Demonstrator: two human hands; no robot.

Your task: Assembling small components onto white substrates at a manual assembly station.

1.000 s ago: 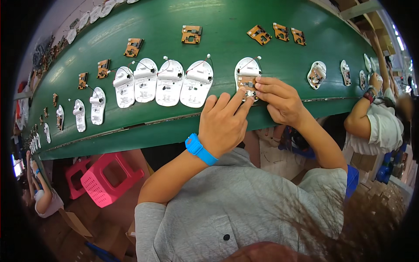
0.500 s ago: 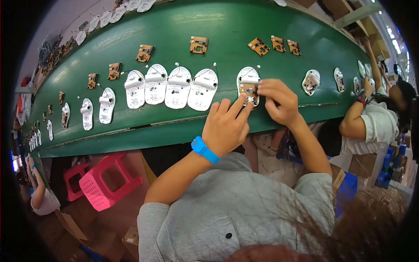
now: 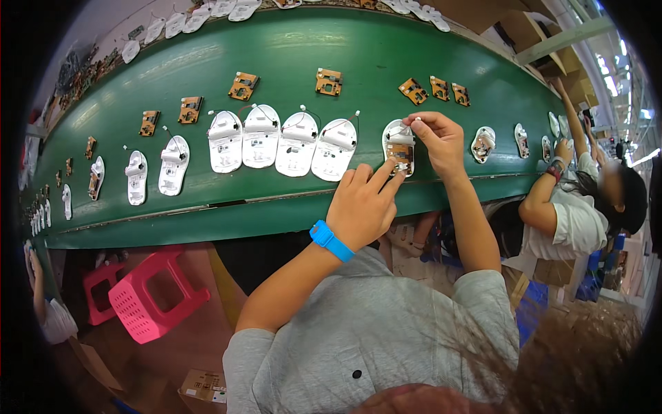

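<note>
1. Lying on the green belt (image 3: pixel 207 69), the white shell (image 3: pixel 398 146) with its brown board points its long axis away from the person.
2. The left hand (image 3: pixel 362 207) sits at its near end, fingertips (image 3: pixel 395 168) pressed together on the lower edge.
3. The right hand (image 3: pixel 438 141) reaches its far end, pinching a small white piece there; both hands touch it.

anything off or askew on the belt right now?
Nothing damaged or spilled. The white shells lie in a tidy row, and the left hand and right hand work on one shell. Only the loose circuit boards sit at uneven angles.
</note>
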